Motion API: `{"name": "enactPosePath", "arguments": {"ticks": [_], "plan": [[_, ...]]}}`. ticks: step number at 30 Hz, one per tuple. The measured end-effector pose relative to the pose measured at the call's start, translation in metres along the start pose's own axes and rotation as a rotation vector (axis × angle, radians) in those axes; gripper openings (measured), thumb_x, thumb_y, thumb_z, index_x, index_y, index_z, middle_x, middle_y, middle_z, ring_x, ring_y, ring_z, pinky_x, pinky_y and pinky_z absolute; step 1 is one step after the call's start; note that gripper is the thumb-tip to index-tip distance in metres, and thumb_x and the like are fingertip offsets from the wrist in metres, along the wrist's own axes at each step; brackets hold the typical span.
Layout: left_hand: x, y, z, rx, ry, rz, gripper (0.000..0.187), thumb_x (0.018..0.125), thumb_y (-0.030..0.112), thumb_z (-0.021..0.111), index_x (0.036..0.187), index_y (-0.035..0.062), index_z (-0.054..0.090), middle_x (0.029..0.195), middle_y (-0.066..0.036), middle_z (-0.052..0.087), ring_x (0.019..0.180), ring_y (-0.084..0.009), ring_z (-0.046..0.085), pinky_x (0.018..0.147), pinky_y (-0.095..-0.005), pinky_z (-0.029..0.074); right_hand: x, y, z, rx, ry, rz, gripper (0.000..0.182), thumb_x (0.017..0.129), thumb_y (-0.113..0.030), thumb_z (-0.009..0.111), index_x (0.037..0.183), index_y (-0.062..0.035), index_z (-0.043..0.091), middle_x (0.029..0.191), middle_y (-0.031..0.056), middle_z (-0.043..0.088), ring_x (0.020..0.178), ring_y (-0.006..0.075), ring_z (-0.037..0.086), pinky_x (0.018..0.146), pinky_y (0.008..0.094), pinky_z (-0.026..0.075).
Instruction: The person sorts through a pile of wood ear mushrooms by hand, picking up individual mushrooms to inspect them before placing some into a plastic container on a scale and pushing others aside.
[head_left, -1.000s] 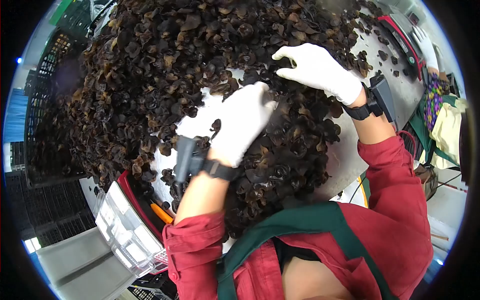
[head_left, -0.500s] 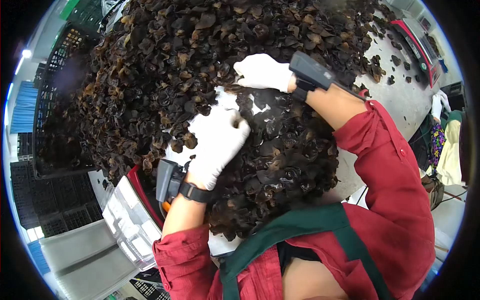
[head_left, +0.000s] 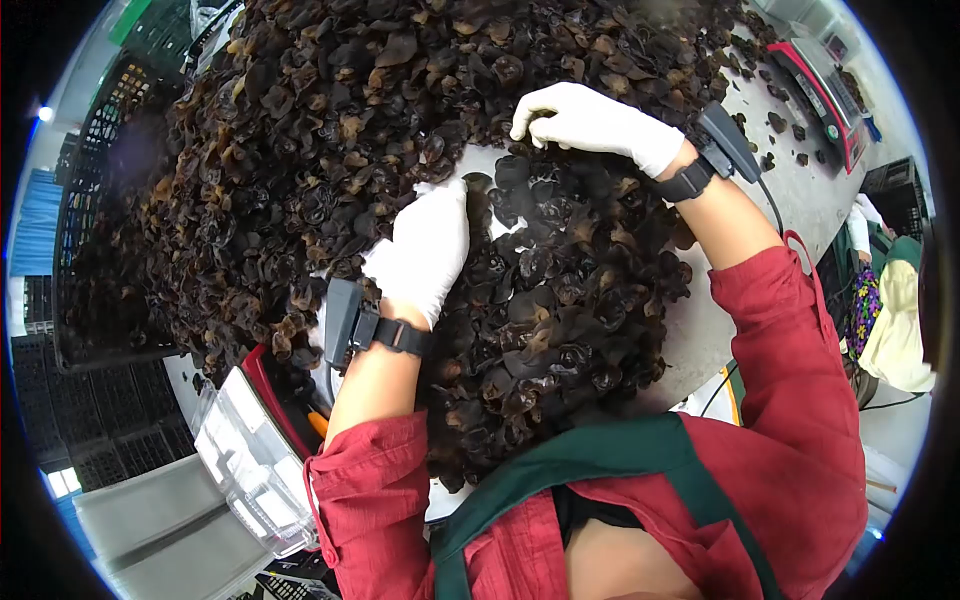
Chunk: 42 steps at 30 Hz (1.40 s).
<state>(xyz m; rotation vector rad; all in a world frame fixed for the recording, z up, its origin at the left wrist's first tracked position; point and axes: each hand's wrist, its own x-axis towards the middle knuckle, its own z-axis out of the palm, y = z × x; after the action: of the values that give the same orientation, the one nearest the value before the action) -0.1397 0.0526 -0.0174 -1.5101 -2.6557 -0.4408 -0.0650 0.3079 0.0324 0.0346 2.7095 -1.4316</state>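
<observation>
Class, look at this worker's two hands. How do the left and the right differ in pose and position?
The left hand is nearer the worker's body; the right hand reaches farther out. The left points away from the body, while the right points leftward with curled fingers. Both are white-gloved, among dark ruffled pieces.

The head camera is looking forward and steeply down from close above the wearer's red-shirted chest (head_left: 520,535) toward a broad heap of dark, ruffled pieces (head_left: 300,150).
</observation>
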Motion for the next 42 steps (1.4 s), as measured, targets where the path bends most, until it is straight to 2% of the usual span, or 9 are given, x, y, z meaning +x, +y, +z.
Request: {"name": "enactPosePath", "arguments": {"ticks": [7,11,14,19,24,28,34,39,42], "plan": [[-0.032,0.004,-0.002,0.099,-0.075,-0.031,0.013,0.086,0.009,0.065,0.098,0.0068,0.065,0.080,-0.017,0.066,0.075,-0.0354,0.067,0.067,-0.0445,0.054,0.046,0.029,0.056,-0.599,0.364,-0.371,0.021,0.087,-0.024,0.062,0.097,-0.0061,0.064,0.086,0.0122,0.068,0.081,0.0318,0.066,0.072,0.0406,0.053],[-0.043,0.010,-0.015,0.100,-0.030,0.017,0.006,0.085,0.010,0.066,0.088,0.0059,0.065,0.079,-0.016,0.065,0.078,-0.0343,0.067,0.071,-0.0428,0.053,0.055,0.018,0.074,-0.459,0.262,-0.087,0.013,0.087,-0.018,0.060,0.091,-0.0070,0.066,0.070,0.0133,0.064,0.069,0.0345,0.066,0.065,0.0432,0.053],[-0.048,0.014,-0.043,-0.016,-0.115,-0.007,0.014,0.084,0.012,0.065,0.096,0.0055,0.069,0.085,-0.017,0.069,0.085,-0.0340,0.068,0.076,-0.0408,0.054,0.063,0.031,0.072,-0.884,0.182,-0.198,0.008,0.083,-0.014,0.061,0.084,-0.0085,0.067,0.076,0.0132,0.066,0.072,0.0334,0.066,0.064,0.0425,0.053],[-0.043,0.009,-0.074,-0.295,-0.246,-0.202,0.027,0.087,0.013,0.061,0.112,0.0084,0.070,0.090,-0.021,0.070,0.083,-0.0360,0.068,0.077,-0.0387,0.053,0.027,-0.004,0.026,-0.096,-0.255,-0.006,0.011,0.088,-0.016,0.064,0.088,-0.0051,0.065,0.071,-0.0001,0.061,0.060,0.0083,0.053,0.056,0.0264,0.044],[-0.010,-0.013,-0.054,-0.254,0.065,-0.219,0.018,0.090,0.013,0.062,0.102,0.0060,0.072,0.084,-0.014,0.072,0.074,-0.0219,0.072,0.066,-0.0313,0.053,-0.014,-0.014,0.009,0.491,-0.268,0.119,0.012,0.096,-0.017,0.061,0.100,-0.0059,0.061,0.070,-0.0030,0.055,0.058,0.0052,0.047,0.052,0.0206,0.038],[0.020,-0.020,-0.022,-0.069,0.199,-0.125,0.019,0.086,0.016,0.065,0.101,0.0082,0.073,0.092,-0.014,0.072,0.086,-0.0315,0.070,0.077,-0.0391,0.054,-0.032,-0.013,0.011,0.850,-0.192,0.152,0.015,0.098,-0.021,0.059,0.099,-0.0065,0.062,0.071,-0.0029,0.055,0.059,0.0056,0.045,0.055,0.0205,0.039],[0.016,-0.004,-0.028,-0.141,-0.171,-0.185,0.025,0.085,0.019,0.067,0.108,0.0111,0.073,0.096,-0.016,0.072,0.091,-0.0335,0.070,0.081,-0.0393,0.055,-0.068,-0.019,0.012,0.817,-0.137,0.129,0.014,0.097,-0.020,0.059,0.093,-0.0069,0.059,0.070,-0.0039,0.053,0.057,0.0051,0.043,0.054,0.0203,0.036],[-0.018,0.056,-0.064,-0.205,0.011,-0.084,0.022,0.090,0.016,0.061,0.109,0.0082,0.069,0.093,-0.015,0.072,0.088,-0.0344,0.069,0.079,-0.0404,0.055,-0.156,-0.032,-0.003,0.572,-0.066,0.186,0.012,0.088,-0.015,0.064,0.094,-0.0059,0.059,0.071,-0.0037,0.053,0.058,0.0033,0.043,0.053,0.0208,0.034],[-0.025,0.127,-0.078,-0.650,-0.040,0.165,0.022,0.090,0.013,0.058,0.108,0.0065,0.067,0.100,-0.018,0.069,0.089,-0.0331,0.069,0.078,-0.0401,0.056,-0.237,-0.043,-0.012,0.308,0.102,0.167,0.021,0.075,-0.018,0.070,0.084,-0.0010,0.062,0.083,0.0051,0.062,0.082,0.0157,0.057,0.076,0.0306,0.046]]}}
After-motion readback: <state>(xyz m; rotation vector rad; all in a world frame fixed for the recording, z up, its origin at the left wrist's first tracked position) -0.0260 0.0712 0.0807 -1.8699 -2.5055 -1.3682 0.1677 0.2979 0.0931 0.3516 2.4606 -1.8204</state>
